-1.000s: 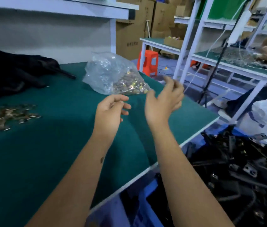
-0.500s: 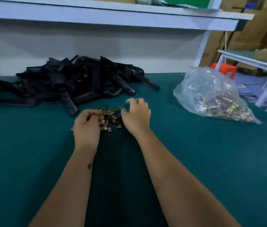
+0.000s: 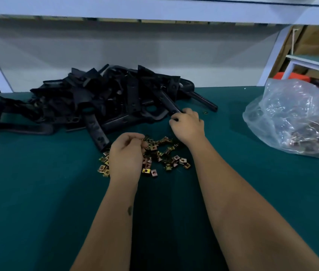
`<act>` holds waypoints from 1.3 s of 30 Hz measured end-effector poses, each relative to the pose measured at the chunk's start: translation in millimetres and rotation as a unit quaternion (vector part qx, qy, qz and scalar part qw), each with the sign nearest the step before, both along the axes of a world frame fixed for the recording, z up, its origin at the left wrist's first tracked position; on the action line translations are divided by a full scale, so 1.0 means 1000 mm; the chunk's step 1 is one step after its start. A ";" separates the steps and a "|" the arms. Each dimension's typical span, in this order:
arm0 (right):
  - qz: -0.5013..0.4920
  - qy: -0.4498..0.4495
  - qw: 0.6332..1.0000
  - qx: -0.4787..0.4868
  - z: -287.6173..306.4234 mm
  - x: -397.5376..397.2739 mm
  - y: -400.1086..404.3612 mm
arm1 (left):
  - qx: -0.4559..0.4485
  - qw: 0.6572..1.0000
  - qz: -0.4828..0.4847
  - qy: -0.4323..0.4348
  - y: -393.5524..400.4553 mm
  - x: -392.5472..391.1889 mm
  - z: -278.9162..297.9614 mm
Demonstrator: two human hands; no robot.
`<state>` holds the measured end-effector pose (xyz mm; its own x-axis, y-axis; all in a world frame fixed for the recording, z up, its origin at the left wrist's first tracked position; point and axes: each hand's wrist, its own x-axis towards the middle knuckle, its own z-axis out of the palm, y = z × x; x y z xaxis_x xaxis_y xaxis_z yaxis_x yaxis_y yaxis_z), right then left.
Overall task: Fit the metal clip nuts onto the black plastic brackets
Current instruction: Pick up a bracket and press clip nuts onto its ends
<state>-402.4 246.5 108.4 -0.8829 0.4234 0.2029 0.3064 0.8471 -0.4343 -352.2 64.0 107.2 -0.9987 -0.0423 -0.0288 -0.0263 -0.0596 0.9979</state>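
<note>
Head view: my left hand (image 3: 125, 157) rests curled over the near scatter of small brass-coloured metal clip nuts (image 3: 155, 155) on the green bench mat (image 3: 37, 192); whether its fingers pinch one, I cannot tell. My right hand (image 3: 188, 125) reaches farther, fingers curled round the end of a long black plastic bracket (image 3: 169, 104) at the right edge of the black heap (image 3: 88, 102). I judge this the picking-up step. Next I need the bracket drawn free and a nut slid onto it. A clear plastic bag of more nuts (image 3: 295, 118) sits far right.
</note>
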 end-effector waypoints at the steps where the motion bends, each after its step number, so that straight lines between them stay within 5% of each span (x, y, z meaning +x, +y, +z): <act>1: -0.003 0.033 0.999 0.002 0.000 0.002 0.000 | -0.004 1.000 -0.001 0.000 0.000 0.000 0.000; 10: 0.001 0.224 0.945 -0.237 0.006 0.040 -0.010 | -0.052 0.998 -0.025 0.014 -0.001 0.004 0.003; 14: -0.039 0.303 0.843 -0.442 0.004 0.067 -0.013 | -0.065 0.997 -0.029 0.020 -0.001 0.006 0.003; 20: -0.064 0.373 0.719 -0.583 0.001 0.099 -0.016 | -0.012 0.999 -0.030 0.041 -0.003 0.014 0.009; 25: 0.044 0.339 0.753 -0.563 0.003 0.108 -0.037 | 0.204 0.952 -0.219 -0.057 -0.019 0.024 0.020; 31: 0.019 0.381 0.743 -0.550 0.010 0.107 -0.047 | 0.132 0.904 -0.370 -0.169 -0.025 0.039 0.025; 35: 0.017 0.409 0.747 -0.524 0.013 0.105 -0.050 | 0.202 0.846 -0.455 -0.190 -0.018 0.044 0.030; 39: 0.016 0.368 0.852 -0.371 0.011 0.104 -0.054 | 0.338 0.863 -0.330 -0.178 -0.013 0.038 0.029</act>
